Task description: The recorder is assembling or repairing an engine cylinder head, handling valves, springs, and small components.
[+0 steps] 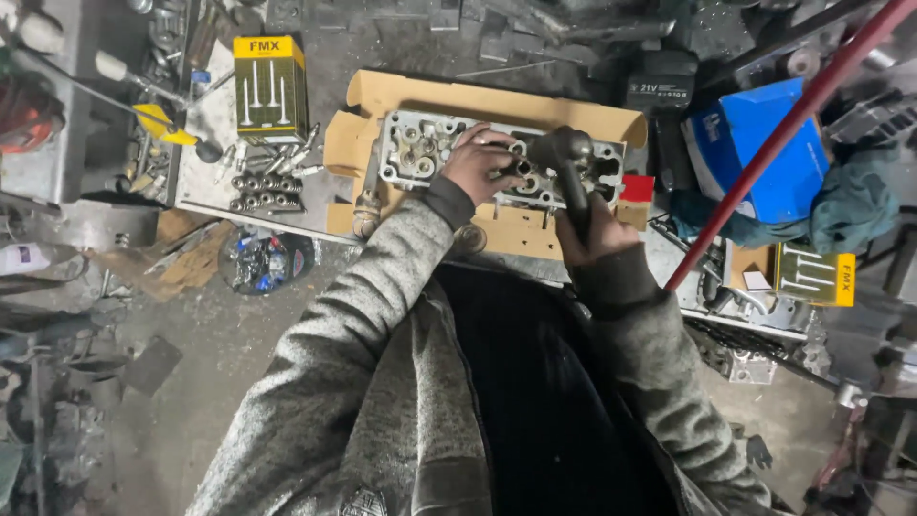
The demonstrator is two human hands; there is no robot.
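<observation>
Fingers, left hand (480, 162): curled and pressed down on the top face of the cylinder head (497, 158), tips close together near a valve pocket; whether something small is pinched there, impossible to tell.
Fingers, right hand (594, 229): wrapped fully shut round the shaft of a dark handled tool (570, 167), its rounded head resting on the cylinder head just right of the left fingertips.
Cylinder head: upper centre of the frame, lying flat on an opened cardboard sheet (497, 100) atop the workbench (205, 186).
Left of centre: row of small grey cylindrical parts (260, 183) and loose valves beside a yellow-and-green box (270, 88).
Right of frame: blue box (764, 148), teal rag (841, 205), second yellow-and-green box (814, 272), red rod (783, 134) slanting across.
Risk, pinching: left fingertips very near the tool head; a slip or glancing contact likely to catch them.
Risk, lost parts: cluttered bench and littered floor; anything small dropped from the fingers hard to find again.
Risk, shifting: cardboard under the head could slide under sideways force.
</observation>
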